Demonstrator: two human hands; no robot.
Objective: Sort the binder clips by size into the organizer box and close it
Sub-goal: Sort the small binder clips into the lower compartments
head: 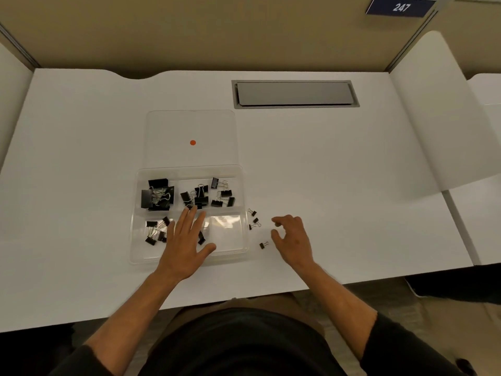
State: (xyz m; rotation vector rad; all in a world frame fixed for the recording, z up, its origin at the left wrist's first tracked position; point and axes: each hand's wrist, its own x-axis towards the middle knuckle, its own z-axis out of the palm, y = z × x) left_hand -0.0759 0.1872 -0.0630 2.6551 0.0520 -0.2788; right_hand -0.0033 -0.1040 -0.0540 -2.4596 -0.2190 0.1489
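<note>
A clear organizer box (244,249) lies open on the white desk, its lid (191,126) flat behind it with an orange dot. The back compartments hold large clips (157,195), medium clips (195,198) and smaller clips (222,195). The front left compartment holds small clips (156,230); the front right one looks empty. My left hand (187,240) lies flat and open over the front middle compartment, hiding part of it. My right hand (291,237) hovers on the desk right of the box, fingers curled and apart, holding nothing. Tiny clips (254,221) and one more tiny clip (263,245) lie loose between box and right hand.
A grey cable hatch (295,94) is set into the desk behind and right of the box. White dividers (444,118) bound the desk on the right, a beige partition at the back. The desk's front edge runs close to my body.
</note>
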